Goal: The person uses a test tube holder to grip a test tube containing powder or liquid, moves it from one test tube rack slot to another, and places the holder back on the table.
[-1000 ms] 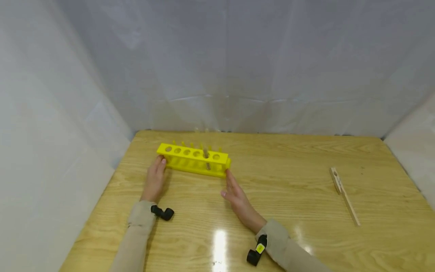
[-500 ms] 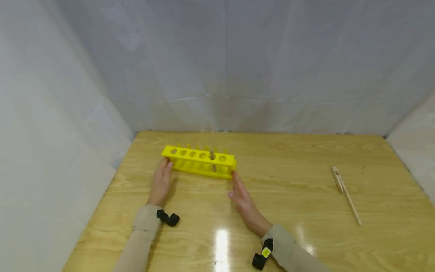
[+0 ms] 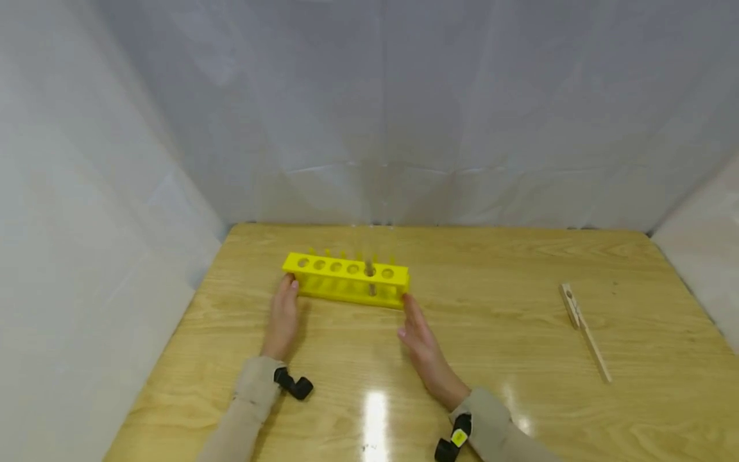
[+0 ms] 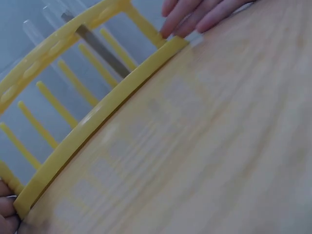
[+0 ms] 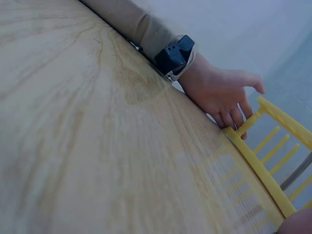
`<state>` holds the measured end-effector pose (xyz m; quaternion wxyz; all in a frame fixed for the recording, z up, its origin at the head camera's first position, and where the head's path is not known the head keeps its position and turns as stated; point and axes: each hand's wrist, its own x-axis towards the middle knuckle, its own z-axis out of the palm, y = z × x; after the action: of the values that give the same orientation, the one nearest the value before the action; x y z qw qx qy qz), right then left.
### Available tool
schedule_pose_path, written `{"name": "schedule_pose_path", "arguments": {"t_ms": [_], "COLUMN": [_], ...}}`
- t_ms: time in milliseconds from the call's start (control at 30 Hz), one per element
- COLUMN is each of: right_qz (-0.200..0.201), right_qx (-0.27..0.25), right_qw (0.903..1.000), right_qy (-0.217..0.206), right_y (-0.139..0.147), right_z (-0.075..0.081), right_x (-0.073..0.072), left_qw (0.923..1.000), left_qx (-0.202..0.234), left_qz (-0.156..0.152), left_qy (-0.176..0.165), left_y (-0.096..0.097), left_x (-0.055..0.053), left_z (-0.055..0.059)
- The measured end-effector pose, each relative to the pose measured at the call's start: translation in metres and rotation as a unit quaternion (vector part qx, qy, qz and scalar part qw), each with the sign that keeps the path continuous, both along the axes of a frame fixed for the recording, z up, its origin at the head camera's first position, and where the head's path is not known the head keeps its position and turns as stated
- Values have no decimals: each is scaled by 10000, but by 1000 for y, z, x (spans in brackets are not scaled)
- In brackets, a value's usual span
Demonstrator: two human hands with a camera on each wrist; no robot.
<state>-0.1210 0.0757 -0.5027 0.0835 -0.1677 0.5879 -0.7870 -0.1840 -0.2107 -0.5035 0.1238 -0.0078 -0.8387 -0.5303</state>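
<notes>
the yellow test tube rack [image 3: 344, 267] stands upright left of centre on the wooden table [image 3: 508, 276], touched at its 2 ends by the left hand [image 3: 281, 321] and right hand [image 3: 427, 356], fingers mostly straight, right thumb spread wide. even, low pressure from both sides should slide it square without rocking the tall clear tubes [image 4: 31, 30]. open room lies near and right, up to the wooden tube clamp [image 3: 593, 350]; mind the far edge and plastic sheet [image 3: 462, 96].
</notes>
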Motion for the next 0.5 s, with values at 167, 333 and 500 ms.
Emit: {"name": "schedule_pose_path", "arguments": {"t_ms": [167,333,500], "right_qz": [-456,-877,-1057], "right_qx": [255,456,575], "right_qw": [9986,9951,9927], "right_qy": [93,65,90], "right_y": [4,7,5], "right_z": [0,0,0], "right_x": [0,0,0], "left_qw": [9998,9989,9991], "left_qx": [198,437,404], "left_qz": [-62,-177,-74], "left_qy": [27,53,49], "left_y": [14,22,20], "left_x": [6,9,11], "left_z": [3,4,2]}}
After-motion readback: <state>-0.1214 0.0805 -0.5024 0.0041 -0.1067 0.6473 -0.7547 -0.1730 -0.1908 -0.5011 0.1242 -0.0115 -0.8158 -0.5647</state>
